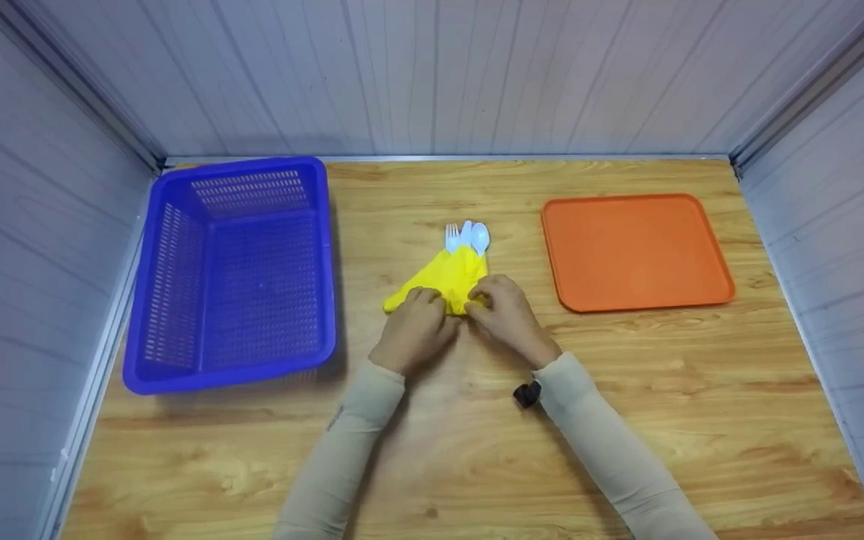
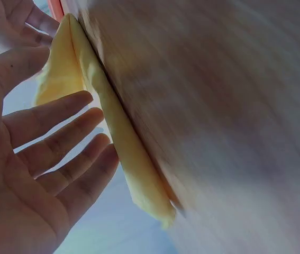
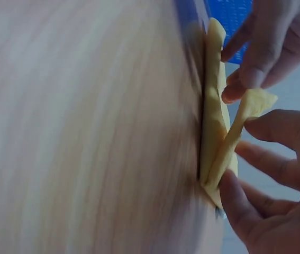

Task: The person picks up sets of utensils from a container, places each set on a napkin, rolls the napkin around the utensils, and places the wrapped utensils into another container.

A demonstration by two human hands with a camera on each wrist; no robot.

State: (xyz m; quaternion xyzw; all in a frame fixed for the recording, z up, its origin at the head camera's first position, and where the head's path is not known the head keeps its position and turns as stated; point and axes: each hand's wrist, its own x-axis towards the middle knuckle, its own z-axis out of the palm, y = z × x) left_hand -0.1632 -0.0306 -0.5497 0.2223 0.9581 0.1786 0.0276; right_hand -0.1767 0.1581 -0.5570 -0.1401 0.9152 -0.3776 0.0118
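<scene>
A yellow napkin (image 1: 453, 277) lies on the table, wrapped over the lower part of a white fork (image 1: 452, 237), knife (image 1: 466, 231) and spoon (image 1: 481, 237), whose heads stick out at the top. Its left corner spreads out to the left. The left hand (image 1: 418, 326) is at the napkin's lower left; in the left wrist view its slightly bent fingers (image 2: 75, 127) touch the yellow cloth (image 2: 123, 148). At the lower right, the right hand (image 1: 511, 315) pinches a folded flap (image 3: 232, 143) between thumb and fingers in the right wrist view. The handles are hidden.
A blue perforated basket (image 1: 327, 262) stands on the left of the wooden table (image 1: 447, 450). On the right lies an orange tray (image 1: 638, 255). Pale panel walls (image 1: 432, 75) enclose the back and both sides.
</scene>
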